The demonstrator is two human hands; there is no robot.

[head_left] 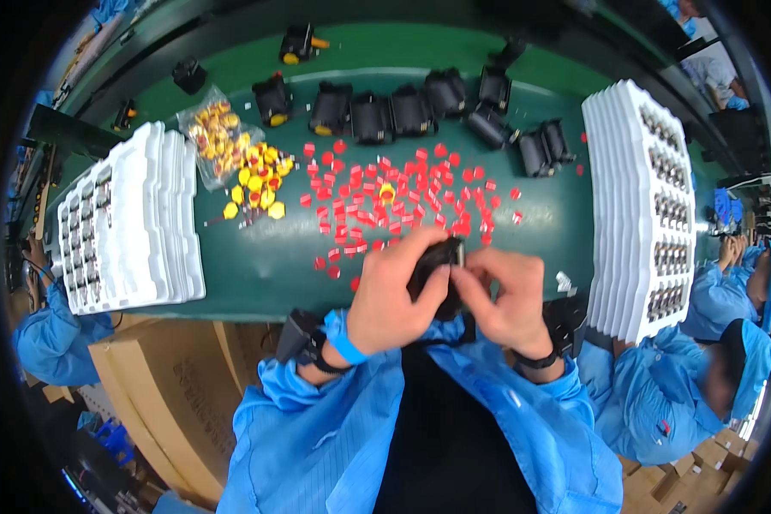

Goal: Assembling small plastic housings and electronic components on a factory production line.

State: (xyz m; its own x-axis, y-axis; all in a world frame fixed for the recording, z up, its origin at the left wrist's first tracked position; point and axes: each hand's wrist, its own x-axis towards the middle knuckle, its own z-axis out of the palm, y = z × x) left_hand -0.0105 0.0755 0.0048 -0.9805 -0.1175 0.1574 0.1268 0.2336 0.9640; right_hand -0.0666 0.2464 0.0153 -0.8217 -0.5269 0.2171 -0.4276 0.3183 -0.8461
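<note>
My left hand (394, 295) is closed around a small black plastic housing (437, 261), close to the table's near edge. My right hand (504, 295) meets it from the right, thumb and fingers pinched at the housing's edge, where a narrow light-coloured strip shows. Whether the right fingers hold a separate small part is hidden. Just beyond my hands, many small red round pieces (420, 184) lie scattered over the green table (257, 270). Among them sits one yellow ring-shaped piece (387, 194). Similar black housings (371, 118) stand in a curved row farther back.
Stacked white trays (150, 231) holding small parts stand at the left, with another white stack (621, 214) at the right. Yellow round pieces (261, 180) lie beside a clear plastic bag (217, 137). A cardboard box (167, 394) is below left. A co-worker in blue (664, 394) sits at the right.
</note>
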